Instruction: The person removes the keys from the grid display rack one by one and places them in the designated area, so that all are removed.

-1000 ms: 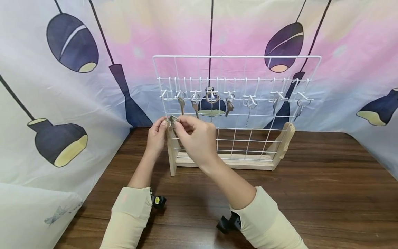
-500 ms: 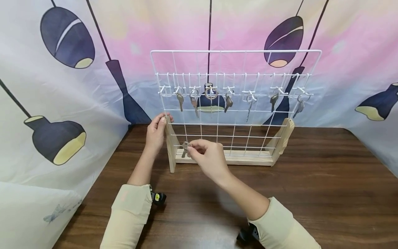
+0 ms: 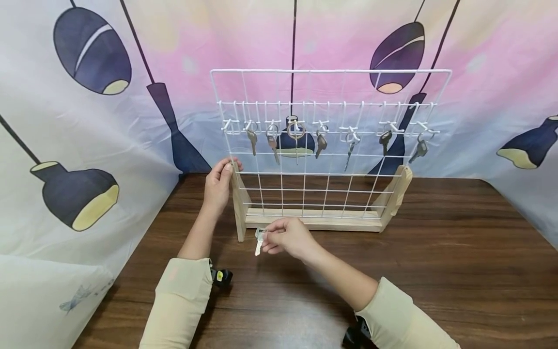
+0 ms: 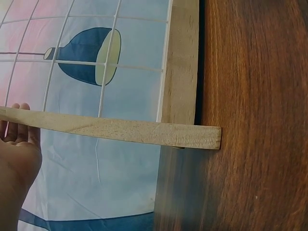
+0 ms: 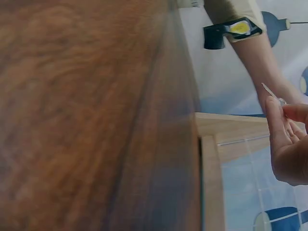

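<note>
Nearest, two cream fabric sleeves (image 3: 174,300) are reaching over a dark brown wood-grain desk (image 3: 279,300). Above it, the right hand (image 3: 289,237) is holding a small flat silver metal key (image 3: 259,240), its fingers narrowed to a pinch on the head while the toothed blade is pointing down and a little toward the person. The key is hanging just in front of the left end of a pale wooden base bar (image 3: 314,225), apart from the desk. It is likely proving light and stiff, hard to harm but slick and thin enough to twist between fingertips; the broad head is probably offering the surest hold, with the blade left free. A little farther off, the left hand (image 3: 219,182) is gripping the upper end of a pale wooden side upright (image 3: 239,208), its fingers wrapping past the edge. Beyond, a white wire grid (image 3: 330,71) is carrying hooks with seven hanging metal keys (image 3: 252,142), and a pastel cloth backdrop (image 3: 340,29) printed with dark lamps is filling the back.
</note>
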Demonstrator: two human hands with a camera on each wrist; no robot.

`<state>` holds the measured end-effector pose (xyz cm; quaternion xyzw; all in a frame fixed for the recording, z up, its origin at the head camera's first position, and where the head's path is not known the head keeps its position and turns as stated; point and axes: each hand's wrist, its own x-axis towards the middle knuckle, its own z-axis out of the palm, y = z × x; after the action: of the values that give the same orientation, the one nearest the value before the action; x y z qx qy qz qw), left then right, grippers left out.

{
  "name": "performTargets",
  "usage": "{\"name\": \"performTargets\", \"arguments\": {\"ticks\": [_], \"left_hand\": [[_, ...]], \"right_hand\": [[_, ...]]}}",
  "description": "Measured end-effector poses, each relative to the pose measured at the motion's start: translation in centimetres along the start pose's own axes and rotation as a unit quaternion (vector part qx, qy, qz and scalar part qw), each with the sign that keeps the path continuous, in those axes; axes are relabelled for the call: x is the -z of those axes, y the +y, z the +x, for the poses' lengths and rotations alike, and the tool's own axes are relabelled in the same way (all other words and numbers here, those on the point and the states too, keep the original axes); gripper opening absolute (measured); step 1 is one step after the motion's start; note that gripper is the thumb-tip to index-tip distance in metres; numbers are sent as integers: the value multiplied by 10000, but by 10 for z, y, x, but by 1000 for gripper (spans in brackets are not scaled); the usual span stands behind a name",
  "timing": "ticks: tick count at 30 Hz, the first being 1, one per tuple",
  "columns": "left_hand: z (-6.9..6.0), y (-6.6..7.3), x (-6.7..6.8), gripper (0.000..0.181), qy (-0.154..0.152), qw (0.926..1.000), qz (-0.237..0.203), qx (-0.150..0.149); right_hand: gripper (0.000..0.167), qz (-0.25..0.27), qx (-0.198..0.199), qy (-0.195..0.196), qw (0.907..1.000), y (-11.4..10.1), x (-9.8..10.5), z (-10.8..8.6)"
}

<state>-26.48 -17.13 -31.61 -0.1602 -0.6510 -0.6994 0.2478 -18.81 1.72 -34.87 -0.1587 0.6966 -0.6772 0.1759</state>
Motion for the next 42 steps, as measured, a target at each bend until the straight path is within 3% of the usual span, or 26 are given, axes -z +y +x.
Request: {"name": "performTargets", "arguments": {"ticks": [8, 17, 23, 32, 42], "left_hand": [[0, 1, 0, 31, -7, 10000, 68, 37], [0, 0, 2, 33, -64, 9998, 187, 9], [-1, 0, 3, 31, -40, 9997, 207, 95], [-1, -1, 2, 32, -51, 9999, 127, -30], [0, -2, 1, 33, -85, 9999, 145, 18]], "right_hand": [[11, -91, -739, -317, 9967, 21, -4, 9], [10, -74, -1302, -499, 9902, 38, -8, 7], [9, -172, -1416, -400, 9890, 50, -11, 5], [7, -553, -1399, -377, 9879, 53, -10, 10], [10, -1340, -1358, -560, 9800, 50, -11, 16]]}}
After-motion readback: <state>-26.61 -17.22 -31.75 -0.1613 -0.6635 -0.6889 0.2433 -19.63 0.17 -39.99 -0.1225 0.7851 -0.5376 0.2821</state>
